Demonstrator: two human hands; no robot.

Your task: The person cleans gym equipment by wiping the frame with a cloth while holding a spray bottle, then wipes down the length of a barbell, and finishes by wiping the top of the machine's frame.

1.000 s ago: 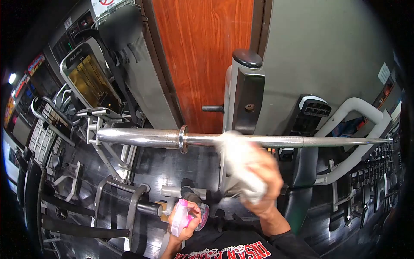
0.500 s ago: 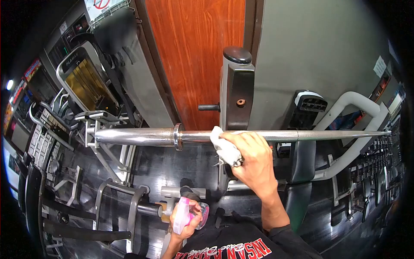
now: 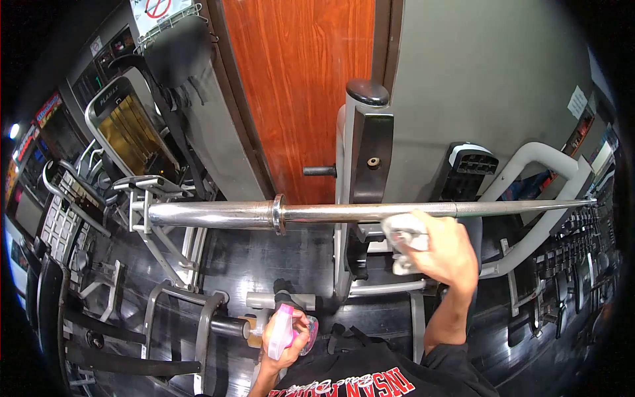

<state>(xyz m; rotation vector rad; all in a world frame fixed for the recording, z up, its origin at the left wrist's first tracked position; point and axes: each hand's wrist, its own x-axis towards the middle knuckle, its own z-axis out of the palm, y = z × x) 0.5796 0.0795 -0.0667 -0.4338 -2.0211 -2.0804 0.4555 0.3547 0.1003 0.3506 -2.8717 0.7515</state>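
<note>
A long steel barbell point(image 3: 344, 212) lies across the view, its thick sleeve and collar at the left. My right hand point(image 3: 446, 248) is closed on a white cloth point(image 3: 405, 233), held at the bar's near side to the right of the upright post. The cloth's upper edge overlaps the bar's lower edge here, and hand and cloth are slightly blurred. Low in the middle, my left hand point(image 3: 286, 341) is wrapped round a spray bottle point(image 3: 283, 325) with a pink and clear head. Part of the bottle's body is hidden behind the fingers.
A grey rack post point(image 3: 370, 149) with a peg stands behind the bar, before a wooden door point(image 3: 304, 79). Weight machines point(image 3: 129, 132) fill the left. A bench frame point(image 3: 178, 298) stands at lower left. Dumbbell racks point(image 3: 575, 264) line the right over dark flooring.
My right hand has moved rightward along the barbell with the cloth, and slightly toward me. My left hand keeps the spray bottle in nearly the same place.
</note>
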